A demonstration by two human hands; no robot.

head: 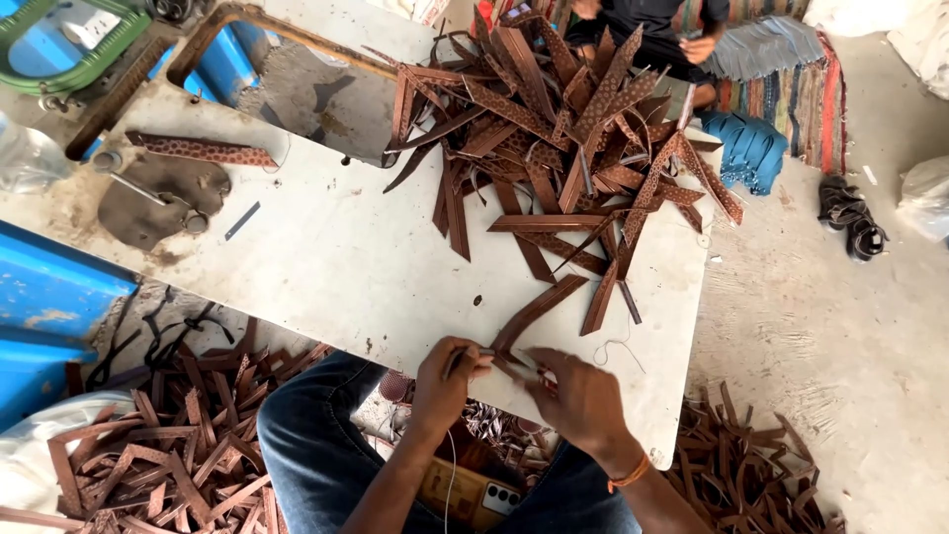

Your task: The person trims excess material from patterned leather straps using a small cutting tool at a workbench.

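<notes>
**A:** So we're at the near edge of the white table [326, 267], and the brown leather strap [534, 311] is right there, its near end pinched between our two hands while the rest angles away across the tabletop. Left hand [447, 381] has its fingers curled tight around a small dark tool, tip against the strap end. Can't tell exactly what tool.

**B:** And the right hand [583, 400]? Looks blurry to us.

**A:** Yeah, blurred, but the fingers are closed down flat on the strap end, pressing it to the table. We'd guess we're mid-trim or mid-mark on that end, and whatever comes next needs the strap pinned steady so the tool doesn't slip.

**B:** Beyond it on the table?

**A:** Big heap of patterned straps [573, 138] at the far side, one lone patterned strip [203, 150] far left. Below the table edge, finished or scrap pieces [168, 455] litter the concrete floor by our left knee. Another person [652, 30] sits past the heap, blue webbing [746, 148] beside them, sandals [850, 222] off to the right.
</notes>
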